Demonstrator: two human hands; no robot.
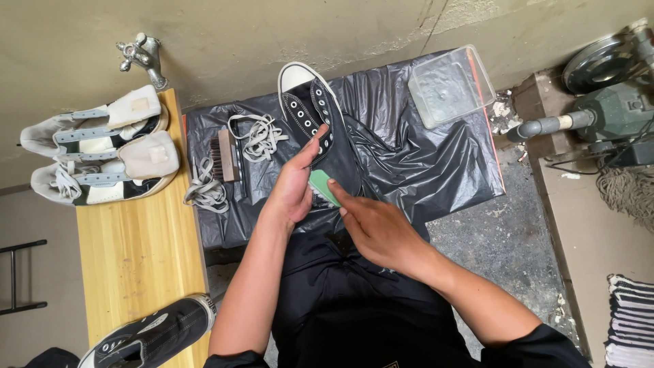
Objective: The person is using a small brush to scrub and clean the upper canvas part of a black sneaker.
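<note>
Canvas high-top shoe (320, 129), black with white toe cap, lies unlaced on the black plastic sheet (422, 163) covering the surface. We judge it light, soft-sided, and stiff only at the rubber sole. Left hand (294, 185) steadies its upper, fingers extended flat. Right hand (378, 228) pinches a green brush (323, 185) against the canvas. Best hold, in our judgement: sole or heel.
</note>
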